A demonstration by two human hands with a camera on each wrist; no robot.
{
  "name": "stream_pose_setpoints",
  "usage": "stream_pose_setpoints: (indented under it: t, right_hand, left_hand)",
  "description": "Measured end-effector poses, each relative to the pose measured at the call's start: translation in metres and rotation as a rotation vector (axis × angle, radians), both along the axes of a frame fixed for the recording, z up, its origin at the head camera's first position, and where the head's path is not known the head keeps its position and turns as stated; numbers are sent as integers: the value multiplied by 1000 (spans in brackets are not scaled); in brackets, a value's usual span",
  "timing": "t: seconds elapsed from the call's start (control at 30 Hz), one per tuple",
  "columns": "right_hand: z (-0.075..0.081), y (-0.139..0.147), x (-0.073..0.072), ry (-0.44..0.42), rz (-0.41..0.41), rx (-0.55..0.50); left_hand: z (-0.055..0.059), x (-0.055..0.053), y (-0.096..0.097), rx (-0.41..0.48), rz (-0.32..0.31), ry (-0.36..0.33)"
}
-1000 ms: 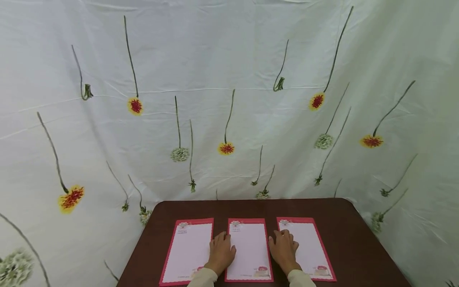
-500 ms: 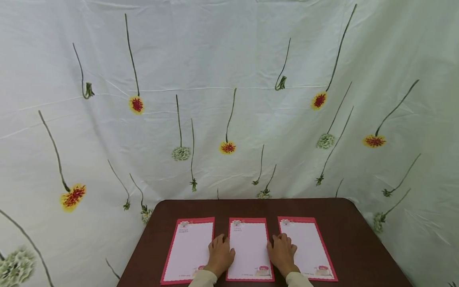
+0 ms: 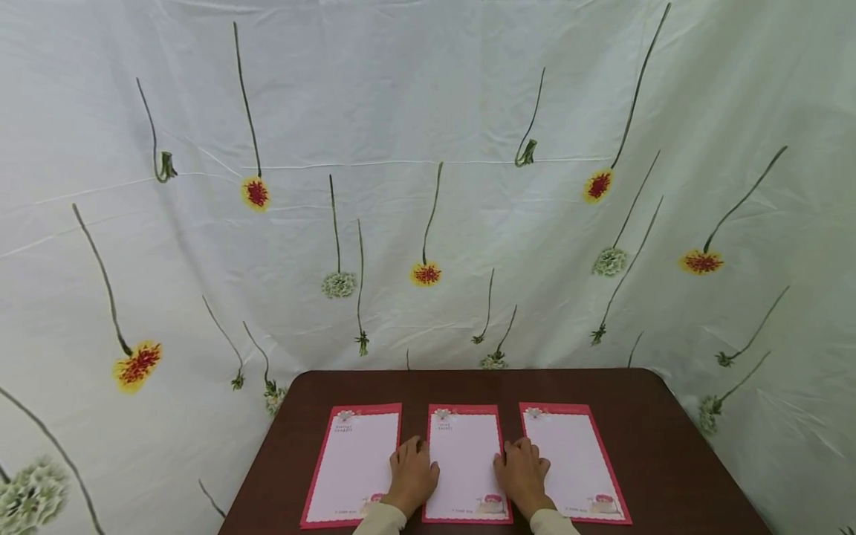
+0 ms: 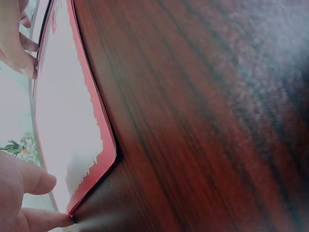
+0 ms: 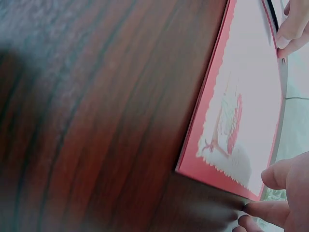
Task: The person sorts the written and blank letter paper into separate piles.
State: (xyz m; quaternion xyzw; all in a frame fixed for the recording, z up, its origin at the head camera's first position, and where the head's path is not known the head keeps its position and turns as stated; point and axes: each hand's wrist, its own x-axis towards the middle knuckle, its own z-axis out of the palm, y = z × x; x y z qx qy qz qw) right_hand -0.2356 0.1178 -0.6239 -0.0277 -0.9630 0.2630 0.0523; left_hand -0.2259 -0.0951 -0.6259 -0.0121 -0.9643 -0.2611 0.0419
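Three upright white stationery sheets with pink borders lie in a row on the dark table: a left sheet (image 3: pixel 354 464), a middle sheet (image 3: pixel 464 464) and a right sheet (image 3: pixel 568 464). Each has a flower print at its top. My left hand (image 3: pixel 411 473) rests between the left and middle sheets, its thumb by the middle sheet's left edge. Across from it, my right hand (image 3: pixel 523 473) rests between the middle and right sheets, thumb at the middle sheet's right edge. Fingers of both hands are loosely bent. The wrist views show thumb and fingertips near the sheet's edge.
The brown wooden table (image 3: pixel 669 461) has rounded far corners. Behind and beside it hangs a white curtain (image 3: pixel 374 111) printed with flowers on long stems. Bare tabletop shows along the far edge and to the right of the sheets.
My right hand has shifted a little to the left, toward the middle sheet's right edge. The left hand stays nearly where it was. The sheets keep their places.
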Motion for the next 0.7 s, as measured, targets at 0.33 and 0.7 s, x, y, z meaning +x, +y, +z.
stream_pose_setpoints:
  t: [0.33, 0.7]
  right_hand:
    - [0, -4, 1, -3, 4, 7]
    - [3, -6, 0, 47, -1, 17]
  left_hand:
    - [1, 0, 1, 5, -2, -14]
    - [-1, 1, 4, -1, -4, 14]
